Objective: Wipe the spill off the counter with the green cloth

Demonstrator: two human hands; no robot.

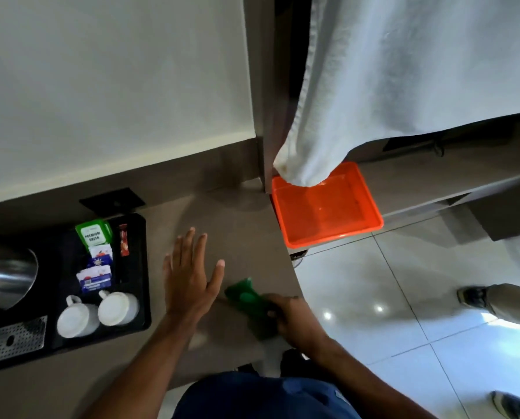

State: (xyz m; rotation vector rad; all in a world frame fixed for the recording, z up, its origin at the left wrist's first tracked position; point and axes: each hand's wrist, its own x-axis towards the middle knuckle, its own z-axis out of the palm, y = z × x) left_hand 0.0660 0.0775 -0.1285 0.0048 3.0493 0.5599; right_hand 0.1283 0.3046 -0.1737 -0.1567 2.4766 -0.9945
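Observation:
The green cloth [246,297] lies bunched on the brown counter [237,225], close to its right edge. My right hand [292,320] is closed on the cloth's near end. My left hand [192,273] rests flat on the counter just left of the cloth, fingers spread, holding nothing. I cannot make out a distinct spill on the surface; the image is blurred around the cloth.
A black tray [137,267] on the left holds two white cups [98,313], tea sachets [97,255] and a steel kettle [4,276]. An orange tub [328,213] sits at the counter's far right corner under a hanging white towel [389,86]. Another person's shoes [476,297] stand on the tiled floor.

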